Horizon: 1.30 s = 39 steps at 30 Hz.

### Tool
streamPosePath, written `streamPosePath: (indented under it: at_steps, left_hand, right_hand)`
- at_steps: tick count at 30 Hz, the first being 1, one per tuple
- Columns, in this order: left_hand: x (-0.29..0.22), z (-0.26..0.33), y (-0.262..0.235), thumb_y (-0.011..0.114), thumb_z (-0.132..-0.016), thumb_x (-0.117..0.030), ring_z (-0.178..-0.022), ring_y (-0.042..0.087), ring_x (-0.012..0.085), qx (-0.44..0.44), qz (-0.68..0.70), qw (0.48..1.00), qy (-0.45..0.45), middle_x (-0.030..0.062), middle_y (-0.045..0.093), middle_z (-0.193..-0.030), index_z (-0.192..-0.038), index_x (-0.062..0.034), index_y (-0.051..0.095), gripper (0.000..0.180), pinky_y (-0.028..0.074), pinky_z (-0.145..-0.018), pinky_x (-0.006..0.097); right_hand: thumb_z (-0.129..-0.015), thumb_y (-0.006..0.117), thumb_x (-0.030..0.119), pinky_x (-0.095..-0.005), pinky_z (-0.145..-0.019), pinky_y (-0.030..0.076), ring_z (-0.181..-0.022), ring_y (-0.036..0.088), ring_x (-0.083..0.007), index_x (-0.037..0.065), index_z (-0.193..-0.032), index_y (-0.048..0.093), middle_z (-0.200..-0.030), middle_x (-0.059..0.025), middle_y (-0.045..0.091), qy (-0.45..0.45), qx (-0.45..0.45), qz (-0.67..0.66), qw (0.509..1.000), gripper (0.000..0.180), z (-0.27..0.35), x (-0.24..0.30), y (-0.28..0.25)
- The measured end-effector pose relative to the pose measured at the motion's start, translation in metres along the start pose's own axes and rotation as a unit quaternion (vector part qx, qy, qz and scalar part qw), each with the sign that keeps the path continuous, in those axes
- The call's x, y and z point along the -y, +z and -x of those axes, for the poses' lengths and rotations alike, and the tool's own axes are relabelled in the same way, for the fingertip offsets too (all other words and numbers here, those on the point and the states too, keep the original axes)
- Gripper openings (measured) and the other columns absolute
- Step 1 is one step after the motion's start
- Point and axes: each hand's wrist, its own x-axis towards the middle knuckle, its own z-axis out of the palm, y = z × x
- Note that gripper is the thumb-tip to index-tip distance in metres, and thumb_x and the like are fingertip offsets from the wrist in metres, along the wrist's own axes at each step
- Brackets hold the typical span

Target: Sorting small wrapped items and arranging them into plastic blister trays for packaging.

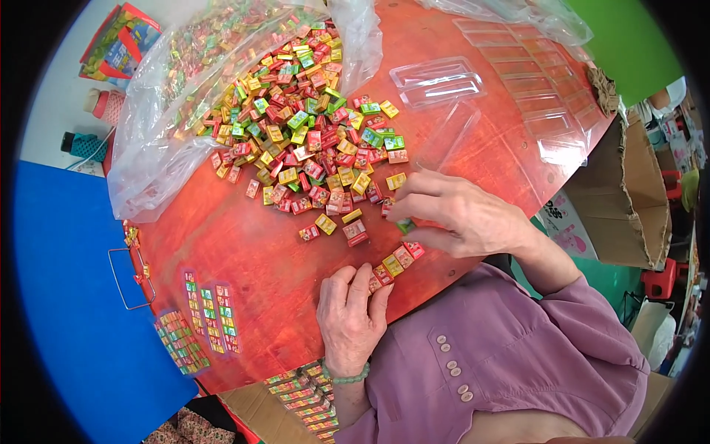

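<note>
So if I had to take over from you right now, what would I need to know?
Left hand: flat on the red table, fingertips steadying the near end of a short row of small boxes.
Right hand: pinching a green box at the row's far end.
Loose pile of small coloured boxes spills from a clear bag ahead.
Empty clear trays wait at the far right.
Done: filled trays at the near left edge.
Left: most of the pile is still unsorted.
</note>
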Motion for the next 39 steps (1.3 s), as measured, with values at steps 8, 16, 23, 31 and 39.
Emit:
streamPosePath:
  at_steps: [8,16,23,31,39]
  left_hand:
    - [0.001,0.000,0.000,0.084,-0.082,-0.014,-0.091,0.061,0.0324,0.005,-0.010,1.000,0.005,0.0137,0.060,-0.109,-0.118,-0.0007,0.069,0.041,0.053,-0.076,0.044]
    - [-0.008,-0.004,-0.002,0.085,-0.080,-0.014,-0.097,0.060,0.0349,0.016,-0.021,0.999,-0.025,0.0160,0.059,-0.112,-0.125,-0.0011,0.069,0.050,0.052,-0.083,0.046]
    - [-0.011,-0.006,0.003,0.082,-0.087,-0.026,-0.085,0.056,0.0291,0.026,-0.062,0.998,-0.006,0.0107,0.057,-0.104,-0.119,-0.0068,0.075,0.038,0.050,-0.073,0.043]
    - [-0.018,-0.005,0.010,0.081,-0.088,-0.024,-0.082,0.055,0.0284,0.017,-0.082,0.996,0.000,0.0091,0.055,-0.098,-0.114,-0.0060,0.076,0.032,0.048,-0.070,0.043]
    - [-0.045,-0.069,0.033,0.080,-0.088,-0.018,-0.087,0.059,0.0302,-0.007,-0.052,0.997,0.051,0.0100,0.057,-0.100,-0.115,-0.0057,0.075,0.030,0.051,-0.074,0.043]
  right_hand:
    - [-0.090,0.077,0.020,-0.0432,-0.084,0.057,-0.101,0.066,-0.0334,0.000,-0.117,0.066,-0.110,-0.0134,0.062,0.104,0.073,0.033,0.991,0.036,0.037,0.001,-0.002]
    - [-0.090,0.077,0.023,-0.0422,-0.087,0.057,-0.103,0.066,-0.0344,0.000,-0.124,0.065,-0.117,-0.0155,0.061,0.042,0.085,0.007,0.995,0.043,0.029,0.001,-0.001]
    - [-0.091,0.073,0.021,-0.0426,-0.080,0.059,-0.096,0.068,-0.0335,0.000,-0.125,0.066,-0.116,-0.0152,0.060,0.043,0.109,-0.021,0.993,0.040,0.028,0.005,0.010]
    - [-0.092,0.065,0.016,-0.0425,-0.084,0.055,-0.100,0.062,-0.0303,0.001,-0.105,0.061,-0.106,-0.0136,0.054,0.020,0.069,-0.009,0.997,0.021,0.039,0.005,0.021]
    - [-0.093,0.062,0.017,-0.0421,-0.086,0.057,-0.102,0.063,-0.0320,-0.001,-0.114,0.063,-0.109,-0.0144,0.056,0.026,0.050,0.083,0.995,0.028,0.045,-0.019,-0.045]
